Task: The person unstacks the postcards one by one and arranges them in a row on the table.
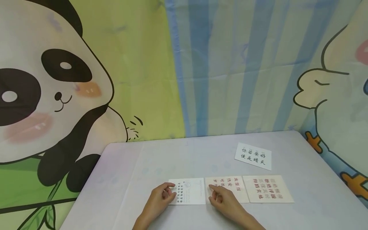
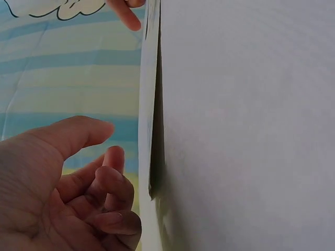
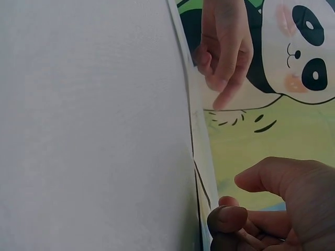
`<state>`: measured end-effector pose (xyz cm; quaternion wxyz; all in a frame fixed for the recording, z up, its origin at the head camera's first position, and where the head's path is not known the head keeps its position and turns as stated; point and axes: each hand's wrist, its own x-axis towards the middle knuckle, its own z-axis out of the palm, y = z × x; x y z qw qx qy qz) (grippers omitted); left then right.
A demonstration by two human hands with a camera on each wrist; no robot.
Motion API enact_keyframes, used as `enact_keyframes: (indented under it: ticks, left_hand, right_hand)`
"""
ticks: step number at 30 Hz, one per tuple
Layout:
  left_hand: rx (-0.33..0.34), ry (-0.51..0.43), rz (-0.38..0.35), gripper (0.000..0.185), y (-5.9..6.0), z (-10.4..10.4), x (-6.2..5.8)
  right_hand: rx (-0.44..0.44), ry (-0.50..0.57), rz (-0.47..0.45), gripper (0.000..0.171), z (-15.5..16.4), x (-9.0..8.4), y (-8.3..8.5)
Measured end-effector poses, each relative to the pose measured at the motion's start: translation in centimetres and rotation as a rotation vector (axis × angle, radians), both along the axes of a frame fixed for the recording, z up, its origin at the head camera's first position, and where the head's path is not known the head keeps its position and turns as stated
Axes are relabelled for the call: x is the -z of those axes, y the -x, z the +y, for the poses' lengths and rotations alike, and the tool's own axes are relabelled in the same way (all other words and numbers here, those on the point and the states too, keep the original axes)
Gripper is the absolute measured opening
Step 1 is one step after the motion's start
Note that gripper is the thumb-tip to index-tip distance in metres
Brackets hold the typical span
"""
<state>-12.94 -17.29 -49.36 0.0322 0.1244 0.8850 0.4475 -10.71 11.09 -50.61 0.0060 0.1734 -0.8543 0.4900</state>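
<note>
Three cards lie in a row near the table's front edge: a white card with blue text [image 1: 188, 191], a middle card with red text [image 1: 230, 187] and a right card with red and orange text [image 1: 268, 188]. My left hand [image 1: 165, 195] rests on the white card's left edge, index finger out and the other fingers loosely curled. My right hand [image 1: 218, 195] touches the middle card's near left corner with its index fingertip. In the left wrist view the left hand [image 2: 73, 183] holds nothing beside a card edge [image 2: 149, 104]. The right wrist view shows the right hand [image 3: 282, 204] likewise.
A fourth white card with black calligraphy [image 1: 253, 156] lies apart at the back right of the pale grey table [image 1: 138, 166]. Cartoon cloth backdrops with a panda [image 1: 43, 95] hang close behind and beside the table.
</note>
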Motion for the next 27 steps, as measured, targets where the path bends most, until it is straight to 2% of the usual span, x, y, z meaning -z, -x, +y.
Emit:
enact_keyframes:
  ticks: [10,18,27]
  left_hand:
    - [0.014,-0.023,0.091,0.035,0.7,2.6,-0.1]
    - [0.083,-0.05,0.108,0.038,1.2,4.9,0.0]
    - [0.15,-0.041,0.129,0.037,2.1,7.0,-0.4]
  right_hand:
    - [0.019,0.045,0.102,0.033,1.6,0.1,0.2]
    - [0.04,0.043,0.182,0.034,3.4,0.2,0.3]
    - [0.12,0.026,0.151,0.031,5.4,0.0,0.5]
